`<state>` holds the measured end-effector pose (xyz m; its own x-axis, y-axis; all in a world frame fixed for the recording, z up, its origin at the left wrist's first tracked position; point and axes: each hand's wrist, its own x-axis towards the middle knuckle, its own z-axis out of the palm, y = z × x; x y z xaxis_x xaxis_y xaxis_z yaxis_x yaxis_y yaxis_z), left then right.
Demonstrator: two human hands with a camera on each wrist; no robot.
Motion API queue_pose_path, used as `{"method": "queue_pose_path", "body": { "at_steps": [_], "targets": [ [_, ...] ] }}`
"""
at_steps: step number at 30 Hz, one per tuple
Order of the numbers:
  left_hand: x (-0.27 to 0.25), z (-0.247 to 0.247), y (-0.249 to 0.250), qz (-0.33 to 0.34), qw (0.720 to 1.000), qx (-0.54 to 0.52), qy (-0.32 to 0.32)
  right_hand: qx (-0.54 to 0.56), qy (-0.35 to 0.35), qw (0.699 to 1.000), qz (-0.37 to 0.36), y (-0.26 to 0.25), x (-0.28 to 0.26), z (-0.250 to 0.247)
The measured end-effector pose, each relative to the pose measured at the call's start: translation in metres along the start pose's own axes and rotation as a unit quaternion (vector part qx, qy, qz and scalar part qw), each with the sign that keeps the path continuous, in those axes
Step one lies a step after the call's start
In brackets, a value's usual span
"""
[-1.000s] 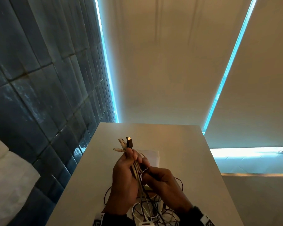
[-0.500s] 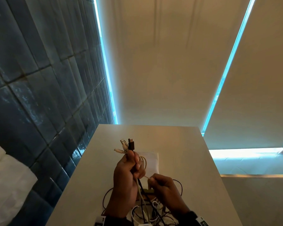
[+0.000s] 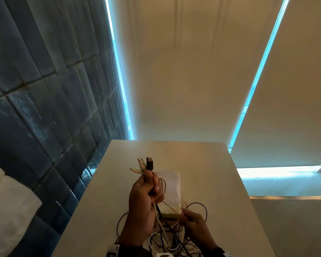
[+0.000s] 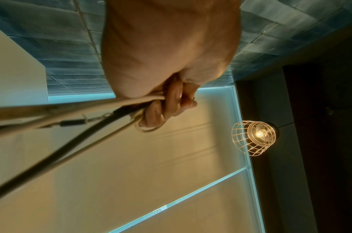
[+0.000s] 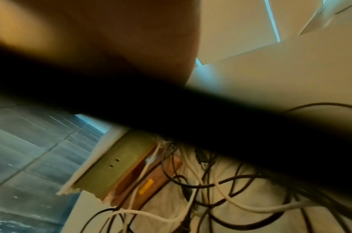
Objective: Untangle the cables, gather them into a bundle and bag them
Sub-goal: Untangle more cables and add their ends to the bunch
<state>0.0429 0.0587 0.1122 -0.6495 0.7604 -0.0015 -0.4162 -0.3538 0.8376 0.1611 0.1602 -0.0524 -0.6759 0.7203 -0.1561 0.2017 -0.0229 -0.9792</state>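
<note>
The main risk is a knot pulling tight: the thin beige cable runs taut from the left hand down to the right hand, and a harder pull could cinch it into the loose heap of black and white cables lying on the pale tabletop. A slack fist could also let the gathered plug ends slip back into the heap.

The left hand is raised upright above the tabletop, fingers curled tight round several cables, plugs sticking out above the fist. The right hand sits lower and nearer the body, fingertips pinching the beige cable. A flat white fabric bag lies on the tabletop just behind the hands.
</note>
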Motion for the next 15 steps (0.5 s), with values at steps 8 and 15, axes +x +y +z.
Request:
{"method": "queue_pose_path", "body": {
  "at_steps": [8,15],
  "targets": [
    [0.006,-0.008,-0.005,-0.017,0.998,0.056,0.038,0.035,0.098,0.994,-0.027,-0.066,-0.002,-0.004],
    [0.001,0.002,-0.002,-0.051,0.988,0.119,0.085,0.116,-0.035,0.978,-0.168,-0.152,-0.031,0.009]
  ]
}}
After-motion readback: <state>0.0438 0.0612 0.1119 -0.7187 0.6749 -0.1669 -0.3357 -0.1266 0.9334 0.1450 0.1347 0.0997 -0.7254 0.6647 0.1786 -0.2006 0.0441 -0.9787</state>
